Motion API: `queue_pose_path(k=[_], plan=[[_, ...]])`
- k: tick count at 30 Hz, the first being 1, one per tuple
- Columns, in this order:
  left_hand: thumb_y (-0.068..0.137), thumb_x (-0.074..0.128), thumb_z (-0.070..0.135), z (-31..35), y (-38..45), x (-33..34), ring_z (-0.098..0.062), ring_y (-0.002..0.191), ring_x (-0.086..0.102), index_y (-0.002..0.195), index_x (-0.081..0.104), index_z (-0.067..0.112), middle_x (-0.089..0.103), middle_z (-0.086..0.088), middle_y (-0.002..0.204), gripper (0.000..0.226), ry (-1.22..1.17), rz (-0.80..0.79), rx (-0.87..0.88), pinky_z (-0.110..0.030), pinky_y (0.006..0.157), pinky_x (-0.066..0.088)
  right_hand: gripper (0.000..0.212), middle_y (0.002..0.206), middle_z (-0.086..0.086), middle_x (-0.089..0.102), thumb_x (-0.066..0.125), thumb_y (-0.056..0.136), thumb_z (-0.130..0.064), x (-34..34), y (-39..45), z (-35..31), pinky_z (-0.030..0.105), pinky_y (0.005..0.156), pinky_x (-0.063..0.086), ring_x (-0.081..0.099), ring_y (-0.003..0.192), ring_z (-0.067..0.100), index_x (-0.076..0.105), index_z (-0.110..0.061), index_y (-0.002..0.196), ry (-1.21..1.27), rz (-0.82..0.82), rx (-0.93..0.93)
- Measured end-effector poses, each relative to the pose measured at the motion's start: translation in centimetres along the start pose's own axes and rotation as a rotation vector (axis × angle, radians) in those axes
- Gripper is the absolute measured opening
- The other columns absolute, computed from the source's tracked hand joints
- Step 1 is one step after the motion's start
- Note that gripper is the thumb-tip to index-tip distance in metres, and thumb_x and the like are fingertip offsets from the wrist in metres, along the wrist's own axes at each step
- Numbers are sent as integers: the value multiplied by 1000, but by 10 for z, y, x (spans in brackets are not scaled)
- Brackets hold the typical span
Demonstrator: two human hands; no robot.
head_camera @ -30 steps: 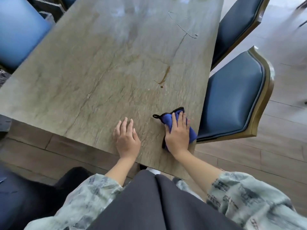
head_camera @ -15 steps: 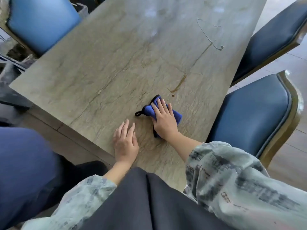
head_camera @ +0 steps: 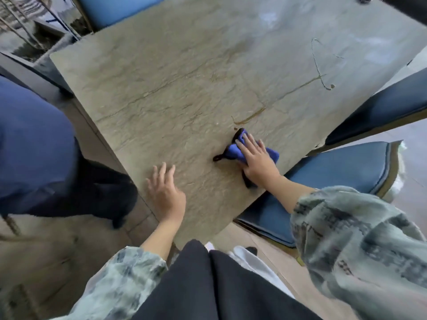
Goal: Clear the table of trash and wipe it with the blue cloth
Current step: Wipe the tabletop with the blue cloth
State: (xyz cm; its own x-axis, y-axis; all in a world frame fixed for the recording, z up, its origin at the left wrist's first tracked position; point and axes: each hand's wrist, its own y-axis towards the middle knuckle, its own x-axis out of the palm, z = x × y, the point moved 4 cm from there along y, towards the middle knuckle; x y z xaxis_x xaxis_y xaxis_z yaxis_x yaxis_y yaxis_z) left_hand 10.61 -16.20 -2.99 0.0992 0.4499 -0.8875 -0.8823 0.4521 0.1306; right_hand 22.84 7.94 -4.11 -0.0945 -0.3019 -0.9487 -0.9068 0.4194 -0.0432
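Observation:
The blue cloth, bunched up with a black loop at its left end, lies on the stone-patterned table near the right edge. My right hand presses flat on it with straight fingers. My left hand rests flat on the table top near the front corner, holding nothing. A brown streak of spill runs just beyond the cloth, and a thin looping mark lies farther back.
Blue padded chairs stand at the right, far right and back left. A dark blue shape fills the left side. The table's near corner is by my body.
My right hand has pushed the cloth away from the front edge toward the brown streak. The view has swung, and my left hand stays on the table.

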Motion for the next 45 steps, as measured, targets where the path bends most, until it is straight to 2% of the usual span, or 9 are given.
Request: queue_pose_path(k=[4, 10, 13, 16, 22, 29, 34, 40, 45], plan=[[74, 44, -19, -2, -16, 6, -29, 141, 31, 132, 54, 5, 43, -13, 146, 63, -47, 47, 20, -34, 119, 15, 59, 153, 21, 25, 40, 93, -33, 13, -19, -31, 46, 118, 6, 14, 144, 35, 32, -6, 145, 18, 167, 378], [95, 42, 11, -8, -11, 5, -24, 136, 40, 126, 58, 0, 52, -14, 139, 36, -257, 134, -101, -31, 117, 21, 75, 158, 17, 7, 23, 90, -56, 35, -27, -118, 44, 116, -11, -4, 146, 32, 19, -10, 150, 101, -48, 111], [97, 43, 19, -5, -10, 4, -28, 135, 40, 133, 50, -2, 48, -17, 141, 43, -331, 159, -200, -45, 114, 28, 58, 159, 11, 5, 34, 100, -38, 21, -3, -117, 38, 114, -14, -9, 146, 24, 21, -11, 150, 570, -108, 199], [95, 39, 32, 14, -12, 9, -34, 140, 30, 140, 40, -1, 41, -19, 146, 56, -321, 193, -314, -57, 115, 19, 42, 153, 9, 30, 40, 99, -11, -11, 13, -87, 31, 119, 1, 10, 146, 17, 42, -11, 141, 943, 100, 363], [82, 36, 65, 98, -27, 50, -49, 142, 8, 147, 28, 9, 13, -22, 157, 86, -8, -117, -243, -69, 107, -3, 50, 150, 16, 35, 38, 87, 4, -53, 31, 15, 33, 120, 3, 15, 146, 23, 48, -9, 134, 704, 317, 585], [86, 33, 67, 103, 0, 71, -46, 144, -3, 148, 28, 32, 15, -20, 157, 71, 226, -186, 49, -59, 105, 32, 46, 153, 17, 28, 39, 90, 0, -69, 43, 109, 39, 119, 0, 5, 147, 24, 47, -7, 134, 581, 375, 807], [94, 36, 42, 101, 26, 72, -31, 144, 23, 141, 44, 28, 31, -4, 154, 50, 89, -143, 162, -47, 110, 35, 46, 156, 16, 17, 40, 91, -2, -79, 61, 136, 46, 119, 7, -1, 147, 28, 44, -9, 137, 575, 293, 700], [83, 43, 14, 153, 2, 84, -41, 142, 20, 144, 39, 29, 38, -16, 148, 62, 104, -57, 182, -58, 111, 24, 51, 158, 12, 15, 38, 89, 0, -94, 72, 166, 46, 119, 6, -3, 147, 28, 40, -8, 140, 509, 189, 474], [91, 51, 39, 213, -45, 106, -29, 146, 15, 130, 56, 39, 36, -6, 152, 39, 2, -165, 437, -52, 116, 19, 52, 156, 13, 20, 38, 85, -1, -96, 86, 189, 43, 119, -3, -1, 147, 25, 42, -6, 137, 437, 149, 336]])
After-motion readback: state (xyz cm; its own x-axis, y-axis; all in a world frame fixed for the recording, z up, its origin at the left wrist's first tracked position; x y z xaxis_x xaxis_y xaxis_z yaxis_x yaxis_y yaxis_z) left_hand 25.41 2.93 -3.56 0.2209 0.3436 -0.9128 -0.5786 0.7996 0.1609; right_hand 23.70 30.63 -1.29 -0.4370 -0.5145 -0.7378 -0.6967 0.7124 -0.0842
